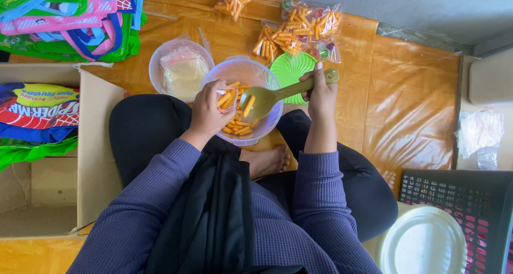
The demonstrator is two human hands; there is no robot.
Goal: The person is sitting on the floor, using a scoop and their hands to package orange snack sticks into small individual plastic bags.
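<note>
Right hand [320, 92] grips the stiff olive plastic scoop [264, 99] mid-handle; left hand [211, 109] pinches a flimsy clear bag [227, 98] at nine o'clock; orange snack sticks [239, 127] light, brittle.

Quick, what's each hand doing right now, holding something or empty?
Left hand: closed on a small clear bag of orange snack sticks, over the clear bowl.
Right hand: closed around the handle of a green spoon.
</note>
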